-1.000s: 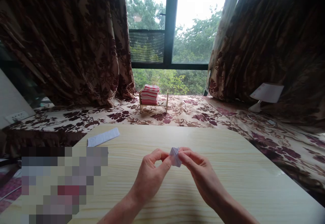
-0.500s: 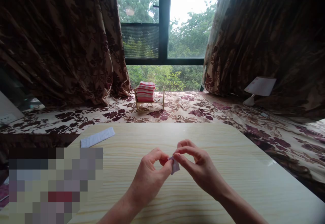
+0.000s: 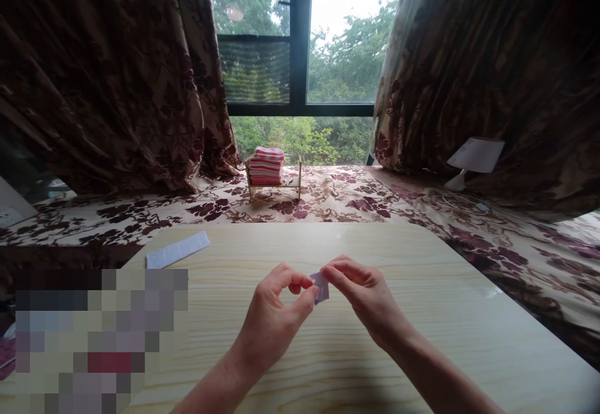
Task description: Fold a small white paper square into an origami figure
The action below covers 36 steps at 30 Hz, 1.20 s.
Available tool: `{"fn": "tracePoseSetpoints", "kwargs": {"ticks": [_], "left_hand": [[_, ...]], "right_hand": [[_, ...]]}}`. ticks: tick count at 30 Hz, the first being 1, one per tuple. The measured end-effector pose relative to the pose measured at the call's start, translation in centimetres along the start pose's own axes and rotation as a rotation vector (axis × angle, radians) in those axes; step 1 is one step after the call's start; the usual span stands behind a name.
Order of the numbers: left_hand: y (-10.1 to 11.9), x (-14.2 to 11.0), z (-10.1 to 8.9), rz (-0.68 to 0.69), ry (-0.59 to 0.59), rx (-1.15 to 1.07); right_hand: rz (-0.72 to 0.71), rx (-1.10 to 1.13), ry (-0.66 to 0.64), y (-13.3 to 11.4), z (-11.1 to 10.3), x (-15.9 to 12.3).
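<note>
A small, pale purple piece, perhaps of paper [image 3: 321, 290], is held up between my two hands above the wood-grain table [image 3: 244, 364]. My left hand [image 3: 281, 314] pinches its left edge between thumb and index finger. At its upper right corner, the thumb and fingertips of my right hand [image 3: 370, 295] grip it as well. The piece looks creased, with its lower part hanging free. I cannot tell what is printed on it, if anything.
A folded white printed strip [image 3: 178, 250] lies at the table's far left. Behind the table, a small wooden rack [image 3: 299, 179] holds a stack of pink-striped cloths [image 3: 267, 167]. A white lamp [image 3: 475, 154] stands at right. Pixelated blocks cover the lower left.
My hands have risen slightly with the purple piece, which now shows more of its face. The right fingers are drawn closer together. The view has tilted a little.
</note>
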<state>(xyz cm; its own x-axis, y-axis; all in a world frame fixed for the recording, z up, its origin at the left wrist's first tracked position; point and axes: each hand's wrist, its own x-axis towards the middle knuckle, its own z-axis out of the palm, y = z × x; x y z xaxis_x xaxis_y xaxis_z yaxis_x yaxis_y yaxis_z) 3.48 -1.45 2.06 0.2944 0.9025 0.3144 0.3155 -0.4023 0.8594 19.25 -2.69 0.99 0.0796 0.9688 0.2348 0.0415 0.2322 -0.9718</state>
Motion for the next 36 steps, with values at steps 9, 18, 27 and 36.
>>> {"fn": "tracePoseSetpoints", "kwargs": {"ticks": [9, 18, 27, 36], "left_hand": [[0.4, -0.1, -0.2, -0.023, -0.058, -0.081], [0.5, 0.1, -1.0, 0.056, 0.1, -0.02], [0.7, -0.3, -0.7, 0.154, 0.063, -0.014], [0.4, -0.2, -0.6, 0.184, 0.054, -0.01]], "right_hand": [[0.007, -0.004, -0.04, -0.2, 0.1, -0.1], [-0.429, -0.24, 0.054, 0.4, -0.1, -0.9], [-0.7, -0.444, 0.048, -0.3, 0.2, -1.2], [-0.345, -0.117, -0.089, 0.1, 0.0, -1.1]]}}
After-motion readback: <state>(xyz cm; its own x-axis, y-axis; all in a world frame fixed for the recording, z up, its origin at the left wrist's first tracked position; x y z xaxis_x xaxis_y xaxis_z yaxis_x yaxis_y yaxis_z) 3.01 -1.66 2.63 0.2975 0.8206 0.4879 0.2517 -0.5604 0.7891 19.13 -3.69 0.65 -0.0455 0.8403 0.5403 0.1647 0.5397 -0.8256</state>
